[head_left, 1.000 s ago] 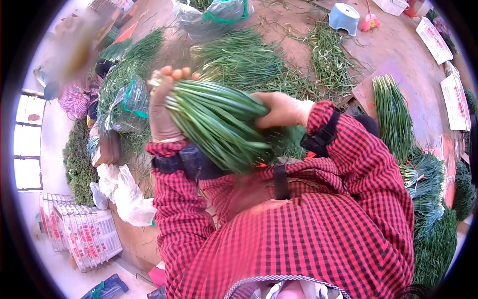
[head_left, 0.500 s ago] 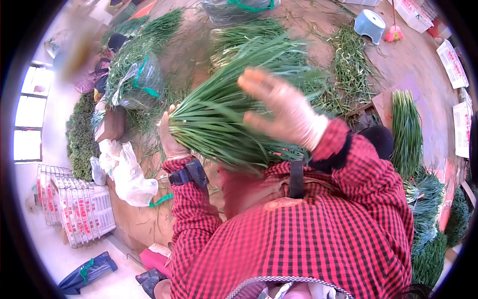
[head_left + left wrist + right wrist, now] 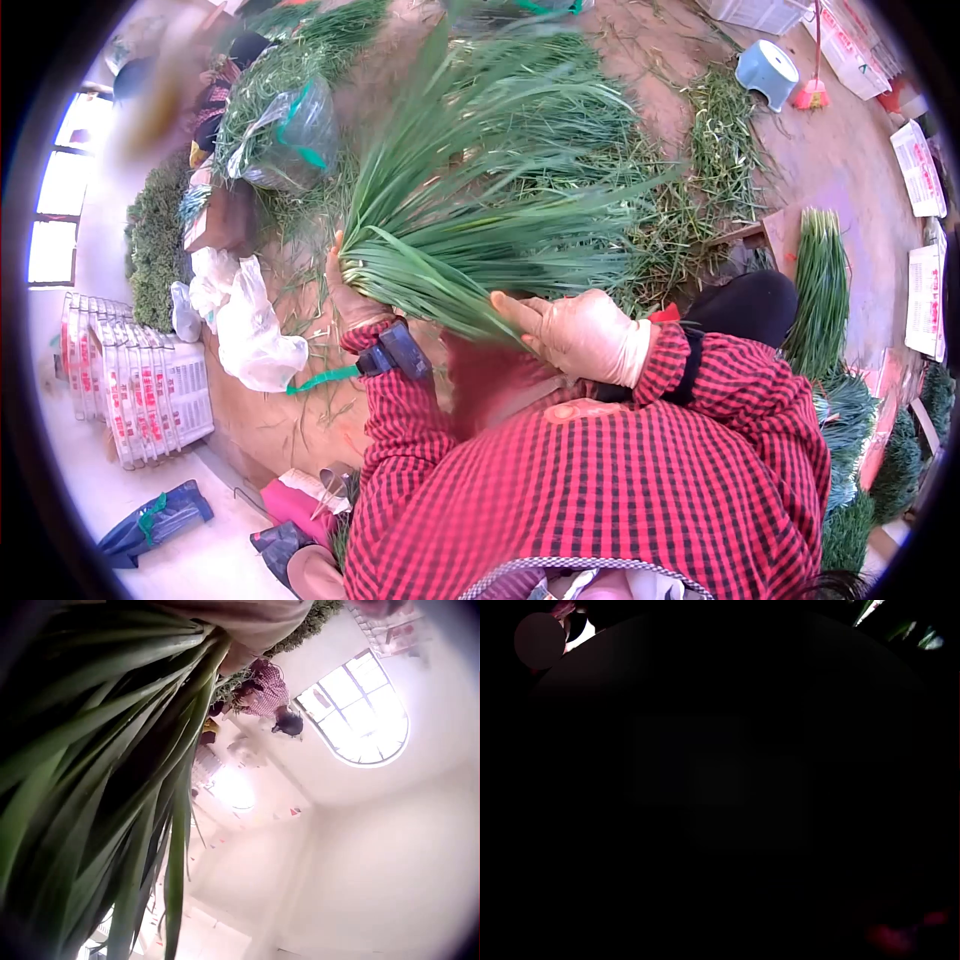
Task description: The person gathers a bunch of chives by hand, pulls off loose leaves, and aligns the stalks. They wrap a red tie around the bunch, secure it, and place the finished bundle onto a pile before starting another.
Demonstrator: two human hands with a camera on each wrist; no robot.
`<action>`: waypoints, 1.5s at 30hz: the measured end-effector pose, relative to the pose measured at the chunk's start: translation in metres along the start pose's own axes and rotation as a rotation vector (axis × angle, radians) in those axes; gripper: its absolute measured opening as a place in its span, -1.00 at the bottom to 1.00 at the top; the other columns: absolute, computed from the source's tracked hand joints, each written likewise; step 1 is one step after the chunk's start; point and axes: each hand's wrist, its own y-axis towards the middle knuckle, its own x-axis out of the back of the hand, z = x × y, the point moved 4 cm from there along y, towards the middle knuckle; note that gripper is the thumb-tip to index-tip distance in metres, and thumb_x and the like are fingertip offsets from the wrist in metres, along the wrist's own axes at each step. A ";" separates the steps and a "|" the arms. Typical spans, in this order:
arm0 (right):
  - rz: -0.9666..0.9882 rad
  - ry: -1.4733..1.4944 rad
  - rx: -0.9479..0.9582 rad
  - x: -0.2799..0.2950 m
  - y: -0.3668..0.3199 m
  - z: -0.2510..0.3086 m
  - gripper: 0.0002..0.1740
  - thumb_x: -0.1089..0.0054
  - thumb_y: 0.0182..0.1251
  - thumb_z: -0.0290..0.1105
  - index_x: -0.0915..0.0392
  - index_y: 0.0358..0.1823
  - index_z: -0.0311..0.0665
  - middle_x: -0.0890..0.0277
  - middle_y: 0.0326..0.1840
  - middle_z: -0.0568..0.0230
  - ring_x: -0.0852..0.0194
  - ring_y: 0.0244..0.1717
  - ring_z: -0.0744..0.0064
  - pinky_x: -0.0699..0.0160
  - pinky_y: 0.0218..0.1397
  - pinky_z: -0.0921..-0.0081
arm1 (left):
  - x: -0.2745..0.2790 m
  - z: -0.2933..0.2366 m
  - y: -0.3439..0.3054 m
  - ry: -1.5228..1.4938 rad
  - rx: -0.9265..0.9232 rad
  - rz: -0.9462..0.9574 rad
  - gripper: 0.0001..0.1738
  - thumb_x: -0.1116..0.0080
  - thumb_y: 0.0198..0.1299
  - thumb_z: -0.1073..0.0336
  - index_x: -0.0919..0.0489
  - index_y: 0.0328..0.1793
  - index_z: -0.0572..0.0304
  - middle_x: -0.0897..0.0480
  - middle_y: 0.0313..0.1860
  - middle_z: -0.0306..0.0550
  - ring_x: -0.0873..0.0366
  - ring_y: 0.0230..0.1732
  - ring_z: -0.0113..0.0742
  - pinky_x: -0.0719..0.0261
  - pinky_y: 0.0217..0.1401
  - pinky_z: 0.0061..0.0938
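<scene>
A large bunch of long green garlic chives (image 3: 440, 270) fans out in front of the person in the head view. The left hand (image 3: 350, 295) grips it round the gathered stem end, and the leaves spread up and to the right. At the lower edge of the fan, the right hand (image 3: 590, 335) pinches some of the leaves between thumb and fingers. Close up in the left wrist view, dark leaves (image 3: 112, 780) hang from beside the left hand (image 3: 247, 622). The right wrist view is almost wholly black, with a few leaf tips (image 3: 930, 637) at its upper right.
Loose chives (image 3: 560, 110) cover the floor beyond the bunch, with trimmings (image 3: 725, 150) beside them. A neat bundle (image 3: 820, 290) lies at the right. Around stand a blue stool (image 3: 767, 75), a plastic bag (image 3: 255, 335) and white crates (image 3: 155, 385).
The bunch, compact between both hands earlier, turned and fanned out in the left hand. The right hand let go, swept across the leaves with spread fingers, then came down to the lower leaves.
</scene>
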 end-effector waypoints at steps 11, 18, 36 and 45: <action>-0.364 1.020 -0.503 -0.010 0.040 -0.077 -0.75 -0.20 0.44 -0.38 -0.61 0.05 -0.33 -0.68 -0.23 0.06 -0.63 -0.23 0.42 -0.60 -0.07 0.48 | 0.002 0.004 -0.003 -0.092 -0.005 0.079 -0.56 -0.09 0.36 0.06 -0.60 0.25 0.10 -0.66 0.19 0.01 -0.62 0.15 -0.03 -0.57 0.29 -0.04; -0.310 0.374 -0.367 -0.016 0.052 -0.050 -0.71 -0.23 0.36 -0.28 -0.56 0.06 -0.16 -0.62 -0.45 0.03 -0.66 -0.34 -0.01 -0.63 -0.28 0.23 | -0.006 0.002 -0.013 -0.050 0.056 0.151 -0.58 -0.03 0.42 0.04 -0.60 0.25 0.07 -0.67 0.16 -0.07 -0.64 0.09 -0.12 -0.61 0.22 -0.15; -0.358 0.070 -0.082 -0.011 0.088 -0.042 -0.79 -0.23 0.23 -0.17 -0.65 -0.33 -0.14 -0.58 -0.29 0.20 -0.60 -0.24 0.01 -0.56 -0.13 0.16 | -0.016 0.001 -0.029 -0.172 -0.174 0.248 -0.58 -0.08 0.39 0.11 -0.58 0.28 0.08 -0.64 0.23 -0.10 -0.59 0.20 -0.13 -0.54 0.33 -0.06; -0.165 0.154 -0.204 -0.030 0.092 -0.033 -0.78 -0.22 0.23 -0.18 -0.65 -0.26 -0.15 -0.61 -0.29 0.16 -0.63 -0.23 0.03 -0.58 -0.14 0.15 | -0.013 -0.001 -0.032 -0.164 -0.142 0.303 -0.61 -0.09 0.39 0.14 -0.60 0.26 0.08 -0.65 0.22 -0.15 -0.59 0.20 -0.14 -0.52 0.33 -0.01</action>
